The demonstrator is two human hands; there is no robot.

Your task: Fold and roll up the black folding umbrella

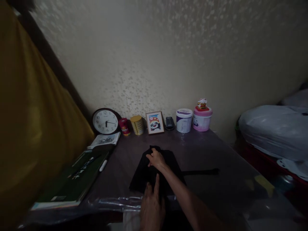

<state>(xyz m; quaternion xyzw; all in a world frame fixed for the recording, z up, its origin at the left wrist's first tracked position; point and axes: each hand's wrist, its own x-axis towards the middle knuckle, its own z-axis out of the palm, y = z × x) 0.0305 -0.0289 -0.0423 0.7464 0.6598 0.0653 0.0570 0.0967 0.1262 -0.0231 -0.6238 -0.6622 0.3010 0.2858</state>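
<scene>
A black cloth (144,175) lies on the dark table (211,154), partly folded, with a thin black strap (201,172) running off to the right. My right hand (156,159) rests on the cloth's far edge, fingers curled down onto the fabric. Near the table's front edge my left hand (151,205) lies flat on the cloth, index finger stretched forward.
Along the wall stand a round clock (105,121), a red tin (124,126), a gold tin (137,124), a framed panda picture (154,122), a white tub (184,120) and a pink tub (202,118). Green books (77,176) and a pen lie left. A yellow curtain hangs left, a bed at right.
</scene>
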